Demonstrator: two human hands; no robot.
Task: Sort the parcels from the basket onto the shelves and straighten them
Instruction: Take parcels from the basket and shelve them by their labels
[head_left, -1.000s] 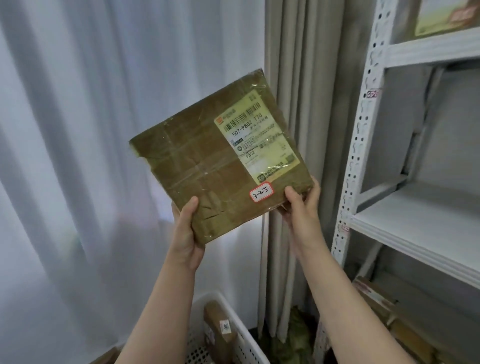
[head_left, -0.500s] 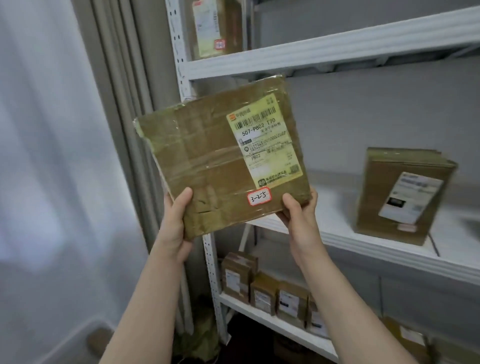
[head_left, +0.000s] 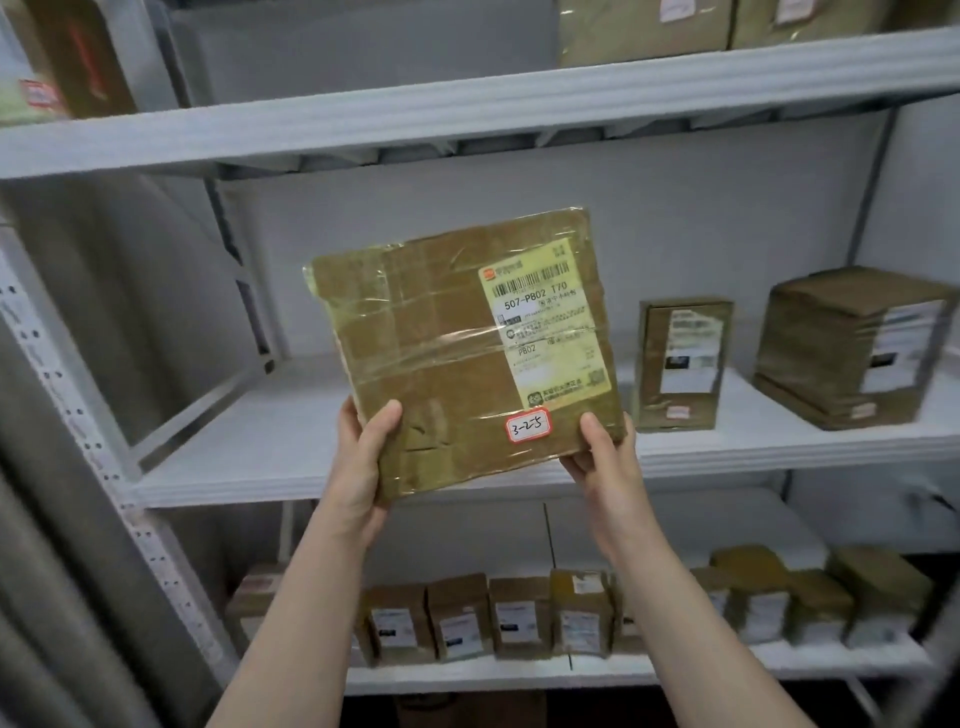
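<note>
Holding flat parcel (head_left: 441, 364) upright before middle shelf (head_left: 234, 441), left grip (head_left: 363, 467) clasping lower-left corner, right grip (head_left: 605, 467) clasping lower-right corner

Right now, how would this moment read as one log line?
flat brown cardboard parcel held before white shelf | left hand grips lower-left corner | right hand grips lower-right corner | not yet shelved
</note>
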